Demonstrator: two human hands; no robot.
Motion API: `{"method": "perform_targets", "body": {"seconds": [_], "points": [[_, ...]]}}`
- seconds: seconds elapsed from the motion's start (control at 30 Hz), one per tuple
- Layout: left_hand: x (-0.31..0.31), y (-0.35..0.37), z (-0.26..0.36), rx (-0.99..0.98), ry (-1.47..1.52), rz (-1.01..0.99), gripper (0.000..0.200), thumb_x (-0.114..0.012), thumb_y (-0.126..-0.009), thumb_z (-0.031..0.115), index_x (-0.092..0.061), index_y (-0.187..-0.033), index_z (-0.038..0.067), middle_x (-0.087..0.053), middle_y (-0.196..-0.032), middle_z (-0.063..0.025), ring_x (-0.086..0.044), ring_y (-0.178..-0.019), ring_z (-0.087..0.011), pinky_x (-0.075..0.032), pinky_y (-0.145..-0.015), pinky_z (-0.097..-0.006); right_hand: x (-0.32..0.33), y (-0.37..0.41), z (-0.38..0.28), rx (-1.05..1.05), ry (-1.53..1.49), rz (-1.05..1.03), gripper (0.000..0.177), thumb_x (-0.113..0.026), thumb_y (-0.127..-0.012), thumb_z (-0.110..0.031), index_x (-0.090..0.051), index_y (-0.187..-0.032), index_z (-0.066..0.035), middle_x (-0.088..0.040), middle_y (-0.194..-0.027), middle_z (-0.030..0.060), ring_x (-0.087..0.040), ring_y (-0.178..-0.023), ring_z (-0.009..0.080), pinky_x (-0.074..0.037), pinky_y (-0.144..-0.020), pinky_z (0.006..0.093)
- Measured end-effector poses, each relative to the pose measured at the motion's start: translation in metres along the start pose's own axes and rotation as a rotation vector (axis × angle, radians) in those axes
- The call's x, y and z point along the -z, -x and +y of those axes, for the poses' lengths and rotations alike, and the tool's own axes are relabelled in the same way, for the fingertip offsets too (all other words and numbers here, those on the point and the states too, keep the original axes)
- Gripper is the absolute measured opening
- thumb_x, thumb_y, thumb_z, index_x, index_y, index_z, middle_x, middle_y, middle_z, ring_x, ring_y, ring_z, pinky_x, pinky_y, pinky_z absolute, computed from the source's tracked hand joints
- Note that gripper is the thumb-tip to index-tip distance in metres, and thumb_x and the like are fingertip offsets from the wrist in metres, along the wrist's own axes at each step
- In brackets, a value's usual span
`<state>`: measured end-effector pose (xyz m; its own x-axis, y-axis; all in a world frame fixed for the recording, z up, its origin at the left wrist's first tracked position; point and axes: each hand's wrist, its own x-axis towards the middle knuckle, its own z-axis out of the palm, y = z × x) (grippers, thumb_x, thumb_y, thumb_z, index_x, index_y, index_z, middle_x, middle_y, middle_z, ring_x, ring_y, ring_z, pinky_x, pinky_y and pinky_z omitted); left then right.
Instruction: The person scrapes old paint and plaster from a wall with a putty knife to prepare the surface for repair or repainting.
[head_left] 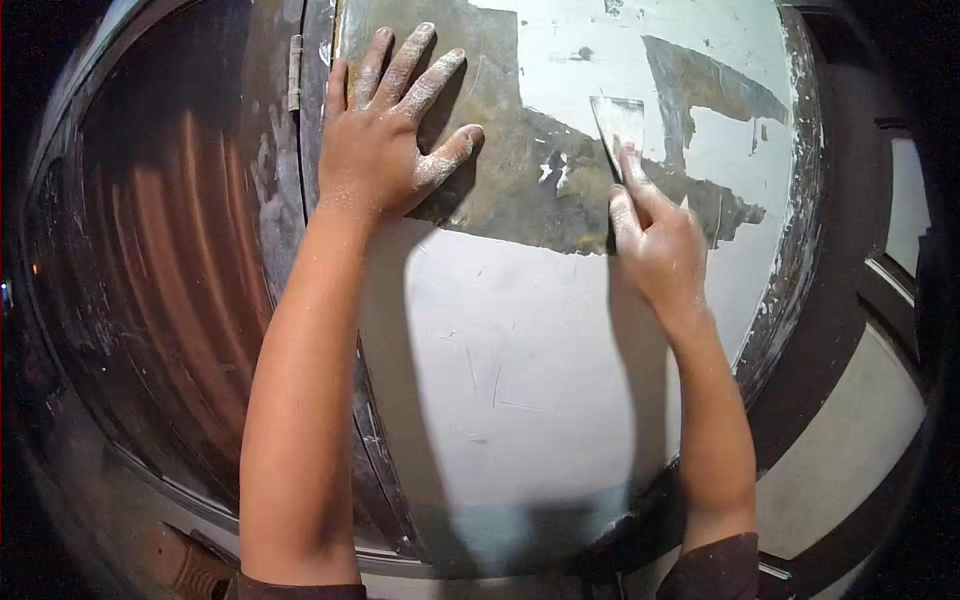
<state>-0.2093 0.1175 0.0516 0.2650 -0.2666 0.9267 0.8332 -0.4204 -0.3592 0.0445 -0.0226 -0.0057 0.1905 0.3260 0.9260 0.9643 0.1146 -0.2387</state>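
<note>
My left hand (385, 150) lies with its fingers spread against the upper left of a panel (520, 360), and white dust coats the fingertips and thumb. My right hand (660, 235) grips a putty knife (621, 118), with the index finger stretched along the blade and the thumb beside it. The blade's wide end points up and rests at the border between a white coated patch (565, 60) and a scraped, mottled grey-brown area (510, 175). Most of the knife's handle is hidden in my palm. Below, the panel is white with thin scratches.
A hinge (295, 72) sits on the frame left of the panel. Further left is a dark framed section with reddish-brown vertical folds (180, 240). Worn, paint-flecked edging (795, 200) borders the right side. A brown object (180, 565) lies at the lower left.
</note>
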Motion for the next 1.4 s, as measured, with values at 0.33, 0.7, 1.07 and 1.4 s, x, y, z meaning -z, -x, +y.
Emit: {"method": "perform_targets", "body": {"seconds": [0.33,0.7,1.07,1.4], "points": [[0.004,-0.003,-0.001,-0.029,-0.013,-0.053,0.074,-0.061,-0.092,0.065,-0.049,-0.156,0.030,-0.035,-0.169,-0.0030,-0.026,-0.157,-0.0352,-0.013,-0.127,-0.0585,0.011,-0.014,-0.010,0.003,0.079,-0.055,0.045,-0.057,-0.101,-0.034,-0.062,-0.145,-0.026,-0.072,-0.079,0.0215,-0.069,-0.081,0.0453,-0.054,-0.078,0.0560],[0.004,-0.002,-0.001,-0.026,-0.010,-0.048,0.076,-0.060,-0.092,0.069,-0.048,-0.157,0.032,-0.033,-0.170,-0.0010,-0.024,-0.158,-0.0335,-0.012,-0.127,-0.0581,0.002,-0.013,0.007,0.099,0.147,-0.050,0.049,-0.059,-0.101,-0.034,-0.056,-0.150,-0.032,-0.068,-0.071,0.0178,-0.069,-0.073,0.0405,-0.054,-0.074,0.0521],[0.000,0.000,-0.003,-0.037,0.005,-0.019,0.074,-0.061,-0.093,0.066,-0.048,-0.157,0.031,-0.034,-0.170,-0.0022,-0.026,-0.157,-0.0338,-0.013,-0.127,-0.0581,0.013,-0.031,0.022,0.332,0.233,-0.076,0.052,-0.059,-0.100,-0.033,-0.054,-0.152,-0.037,-0.067,-0.069,0.0153,-0.068,-0.067,0.0362,-0.054,-0.067,0.0491],[-0.001,0.001,-0.001,-0.018,0.020,0.002,0.073,-0.062,-0.092,0.066,-0.051,-0.155,0.031,-0.036,-0.169,-0.0024,-0.028,-0.157,-0.0331,-0.014,-0.127,-0.0581,0.039,-0.041,0.030,0.449,0.419,-0.175,0.053,-0.060,-0.101,-0.026,-0.053,-0.152,-0.038,-0.072,-0.088,0.0175,-0.069,-0.078,0.0364,-0.056,-0.072,0.0492]]}}
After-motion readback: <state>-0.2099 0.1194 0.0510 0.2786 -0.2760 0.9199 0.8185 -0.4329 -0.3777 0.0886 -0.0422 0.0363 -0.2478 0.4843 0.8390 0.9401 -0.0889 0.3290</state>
